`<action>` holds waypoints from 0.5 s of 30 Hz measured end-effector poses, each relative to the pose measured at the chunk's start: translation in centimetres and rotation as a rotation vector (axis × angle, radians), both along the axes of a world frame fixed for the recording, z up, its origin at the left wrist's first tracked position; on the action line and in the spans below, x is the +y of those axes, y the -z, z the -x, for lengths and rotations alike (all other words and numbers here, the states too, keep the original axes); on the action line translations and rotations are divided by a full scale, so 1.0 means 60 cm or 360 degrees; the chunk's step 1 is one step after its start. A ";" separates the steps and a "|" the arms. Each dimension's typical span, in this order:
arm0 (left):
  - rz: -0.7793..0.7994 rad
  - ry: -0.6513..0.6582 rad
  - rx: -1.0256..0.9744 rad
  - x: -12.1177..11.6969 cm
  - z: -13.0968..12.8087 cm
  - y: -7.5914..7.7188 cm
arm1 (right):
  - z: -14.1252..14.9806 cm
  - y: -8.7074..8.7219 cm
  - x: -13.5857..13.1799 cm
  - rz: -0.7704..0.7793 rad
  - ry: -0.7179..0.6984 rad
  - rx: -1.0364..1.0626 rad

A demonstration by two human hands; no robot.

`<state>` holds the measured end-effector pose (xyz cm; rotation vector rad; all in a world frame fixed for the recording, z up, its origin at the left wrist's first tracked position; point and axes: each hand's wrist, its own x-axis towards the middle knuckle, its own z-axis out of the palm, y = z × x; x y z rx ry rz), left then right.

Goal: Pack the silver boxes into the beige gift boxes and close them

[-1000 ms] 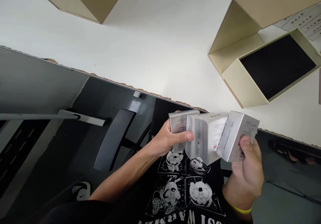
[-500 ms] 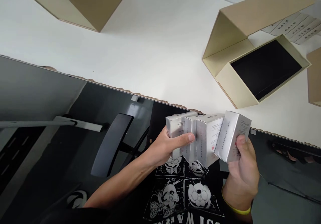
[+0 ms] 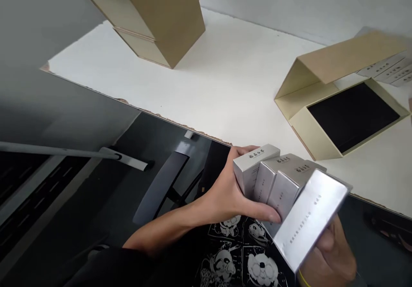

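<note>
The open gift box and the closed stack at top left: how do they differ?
The open box lies low at the right, lid raised, black lining showing; the closed stack stands taller at the far left, nothing inside visible. Silver cartons lie behind the open box; none by the stack. Both are beige and sit on the white table.

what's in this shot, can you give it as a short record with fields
left hand: left hand grips the near end of a row of silver boxes
right hand: right hand holds the large silver box, tilted, at the row's other end
boxes in row: four, side by side, printed tops showing
surface: white table
open box: tan box with black lining, lid up, on the right
other: closed tan boxes stacked at far left
</note>
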<state>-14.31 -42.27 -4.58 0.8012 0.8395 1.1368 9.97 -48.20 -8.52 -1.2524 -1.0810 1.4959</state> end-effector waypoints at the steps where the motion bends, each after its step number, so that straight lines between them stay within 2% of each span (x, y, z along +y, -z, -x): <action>1: -0.0084 0.0000 0.0091 0.008 0.007 -0.012 | 0.004 -0.009 0.018 -0.0019 -0.0022 0.0035; 3: -0.0289 -0.0024 0.0277 0.031 0.021 -0.036 | 0.019 -0.032 0.068 -0.0150 -0.0047 0.0087; 5: -0.0526 -0.0097 0.0438 0.068 0.036 -0.055 | 0.037 -0.059 0.128 -0.0415 -0.0044 0.0103; 8: -0.0745 -0.0175 0.0669 0.133 0.060 -0.064 | 0.055 -0.087 0.212 -0.0792 -0.0076 0.0002; 9: -0.0771 -0.0130 0.0714 0.153 0.068 -0.060 | 0.057 -0.088 0.232 -0.0841 -0.0123 -0.0083; 11: -0.0788 0.0109 0.0698 0.180 0.080 -0.043 | 0.054 -0.081 0.258 -0.0792 -0.0248 -0.0300; 13: -0.0833 0.0367 0.0620 0.191 0.085 -0.019 | 0.048 -0.065 0.266 -0.0638 -0.0391 -0.0513; 15: -0.0916 0.0422 0.0641 0.189 0.078 0.001 | 0.043 -0.052 0.265 -0.0531 -0.0502 -0.0651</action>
